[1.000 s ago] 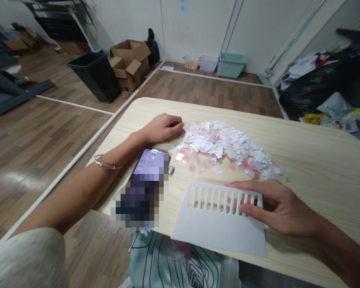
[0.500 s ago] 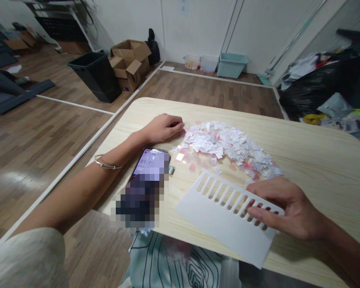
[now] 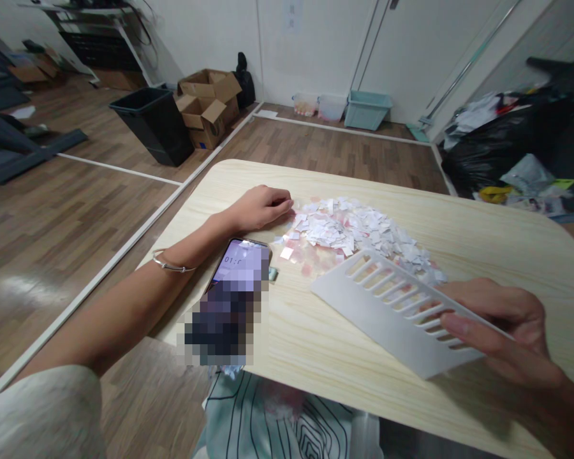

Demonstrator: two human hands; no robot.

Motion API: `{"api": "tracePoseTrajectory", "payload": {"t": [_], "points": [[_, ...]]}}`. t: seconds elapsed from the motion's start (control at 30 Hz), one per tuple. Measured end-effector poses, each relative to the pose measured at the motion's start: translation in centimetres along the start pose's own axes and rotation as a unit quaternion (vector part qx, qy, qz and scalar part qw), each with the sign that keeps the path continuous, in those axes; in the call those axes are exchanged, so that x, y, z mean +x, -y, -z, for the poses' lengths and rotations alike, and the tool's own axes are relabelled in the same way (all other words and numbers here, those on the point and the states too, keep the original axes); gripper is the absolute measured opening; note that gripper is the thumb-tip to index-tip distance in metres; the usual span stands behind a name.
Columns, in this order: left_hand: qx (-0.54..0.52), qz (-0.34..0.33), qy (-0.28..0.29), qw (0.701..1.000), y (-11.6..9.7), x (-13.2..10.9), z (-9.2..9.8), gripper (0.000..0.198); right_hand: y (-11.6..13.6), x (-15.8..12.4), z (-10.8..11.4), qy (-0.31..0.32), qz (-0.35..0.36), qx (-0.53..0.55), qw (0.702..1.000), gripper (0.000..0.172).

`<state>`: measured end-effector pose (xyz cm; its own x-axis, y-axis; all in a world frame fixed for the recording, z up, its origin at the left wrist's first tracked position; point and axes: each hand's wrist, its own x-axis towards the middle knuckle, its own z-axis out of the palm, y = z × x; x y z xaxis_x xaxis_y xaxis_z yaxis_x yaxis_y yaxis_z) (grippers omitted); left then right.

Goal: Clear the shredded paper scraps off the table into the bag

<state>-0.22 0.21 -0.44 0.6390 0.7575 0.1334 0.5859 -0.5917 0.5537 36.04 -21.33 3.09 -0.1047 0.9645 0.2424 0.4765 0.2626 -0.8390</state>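
My right hand (image 3: 511, 331) grips a thin white plastic plate with a row of long slots (image 3: 387, 319), thumb on the near face and fingers behind. The plate is tilted above the table, its far edge close to a pile of small white paper squares and pinkish clear bits (image 3: 363, 226). At the left end of that pile my left hand (image 3: 263, 207) rests on the tabletop, fingers curled in and thumb near the forefinger; what may be between them is hidden. Below the left wrist lies a phone (image 3: 242, 264), partly blurred out, with a small pale green object (image 3: 272, 274) beside it.
The pale wooden table (image 3: 497, 255) has rounded corners. Patterned cloth (image 3: 277, 421) hangs below its near edge. Beyond stand a black bin (image 3: 153, 124), cardboard boxes (image 3: 205, 108), a teal tub (image 3: 367, 109) and black bags (image 3: 502, 134).
My right hand has moved the slotted plate right and upward, tipping it to a steeper angle. My left hand stays in place at the pile's edge.
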Motion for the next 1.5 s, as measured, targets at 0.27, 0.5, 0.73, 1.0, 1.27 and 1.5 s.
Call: {"api": "tracePoseTrajectory", "payload": {"t": [0.27,0.5,0.73,1.0,1.27,1.5], "points": [[0.005,0.002,0.001,1.000,0.3,0.0,0.0,0.033,-1.2,1.6,1.3,-0.124,-0.012,0.062,0.990,0.010],[0.007,-0.001,-0.001,1.000,0.2,0.0,-0.1,0.033,0.8,2.6,1.0,-0.128,0.010,0.065,0.990,0.037],[0.005,0.007,0.007,1.000,-0.1,0.0,0.0,0.032,-0.4,3.5,1.5,-0.184,0.112,0.063,0.975,0.036],[0.004,0.009,0.004,1.000,-0.2,-0.1,0.0,0.031,-2.0,4.0,1.3,-0.233,0.169,-0.018,0.958,0.042],[0.016,0.003,0.002,1.000,0.0,0.0,0.0,0.032,-2.9,3.1,0.6,-0.161,0.233,-0.076,0.956,0.027],[0.013,-0.004,-0.003,1.000,0.2,0.0,-0.1,0.033,-1.7,2.8,-0.3,-0.060,0.223,-0.128,0.965,0.015]]}}
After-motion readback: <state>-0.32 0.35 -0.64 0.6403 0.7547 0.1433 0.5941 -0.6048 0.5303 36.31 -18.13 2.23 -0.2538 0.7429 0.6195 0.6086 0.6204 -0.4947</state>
